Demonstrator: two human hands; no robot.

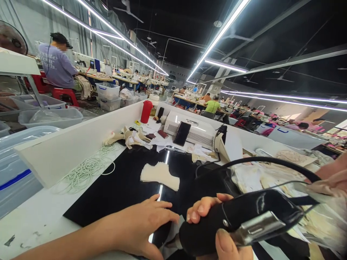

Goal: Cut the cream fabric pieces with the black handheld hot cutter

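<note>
My right hand is wrapped round the thick black body of a corded hand tool, which has a metal lever on its side. The tool's tip points down and left, and its working end is largely hidden. My left hand lies spread over the black mat, fingers apart and holding nothing, just left of the tool's tip. Beyond it, a small stack of cream cut fabric pieces rests on the mat. A black cable arches from the tool's rear.
Pale green cord lies tangled at left. At the back are scraps, a phone, a white vented machine and a red cup. Plastic bags crowd the right, where part of another hand shows. White walls edge the table.
</note>
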